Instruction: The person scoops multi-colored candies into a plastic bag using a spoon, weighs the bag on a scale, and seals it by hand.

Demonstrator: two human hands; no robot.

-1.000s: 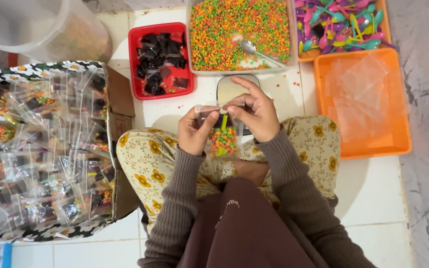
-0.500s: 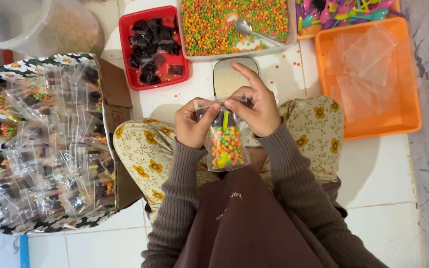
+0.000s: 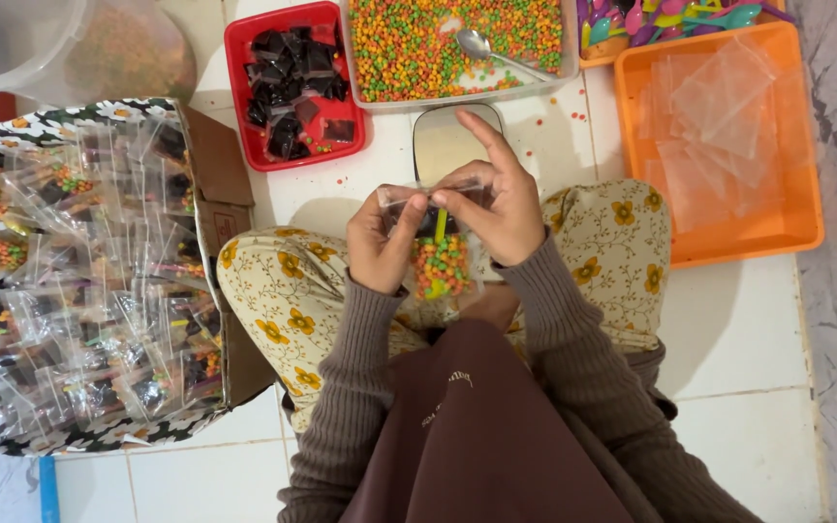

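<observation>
Both hands, left hand (image 3: 383, 242) and right hand (image 3: 496, 208), pinch the top edge of a clear candy bag (image 3: 439, 261); it hangs upright, long axis vertical, mouth upward

Orange, green and yellow beads fill the clear bag (image 3: 441, 263). Red tray (image 3: 244, 58) carries black pieces, orange tray (image 3: 806, 194) see-through bags. Cream trousers (image 3: 283, 291) bloom with yellow flowers; brown sleeves (image 3: 573, 339); white tiled floor (image 3: 748, 349).
</observation>
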